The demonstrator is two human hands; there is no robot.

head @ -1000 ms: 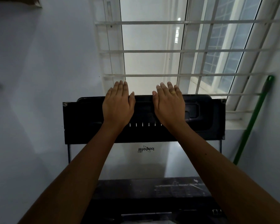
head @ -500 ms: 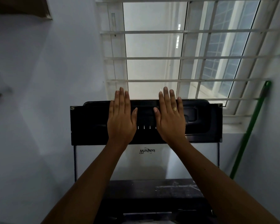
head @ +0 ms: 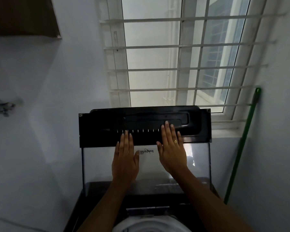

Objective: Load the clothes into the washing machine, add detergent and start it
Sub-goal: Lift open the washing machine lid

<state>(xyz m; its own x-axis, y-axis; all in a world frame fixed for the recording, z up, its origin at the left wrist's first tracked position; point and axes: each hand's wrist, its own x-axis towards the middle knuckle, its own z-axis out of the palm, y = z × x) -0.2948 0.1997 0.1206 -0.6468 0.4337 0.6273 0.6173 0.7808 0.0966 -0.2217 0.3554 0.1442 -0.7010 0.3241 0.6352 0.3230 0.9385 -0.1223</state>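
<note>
The top-loading washing machine's lid (head: pixel 97 131) stands raised in front of me, a dark frame around a clear glass panel with a brand logo. My left hand (head: pixel 125 161) lies flat against the glass, fingertips on the dark upper band. My right hand (head: pixel 172 151), with a ring, lies flat beside it, fingers spread and reaching higher on the band. Neither hand holds anything. Below, the machine's dark top (head: pixel 199 186) and the white rim of the tub opening (head: pixel 151 223) show between my forearms. No clothes or detergent are in sight.
A barred window (head: pixel 182 69) fills the wall behind the lid. A green broom handle (head: pixel 241 143) leans in the right corner. A wall tap (head: pixel 2 107) sits at the left, and a brown cabinet corner (head: pixel 23 17) hangs at the top left.
Both hands have slid down from the lid's top edge to its middle. The view has tipped down, so the tub opening now shows at the bottom.
</note>
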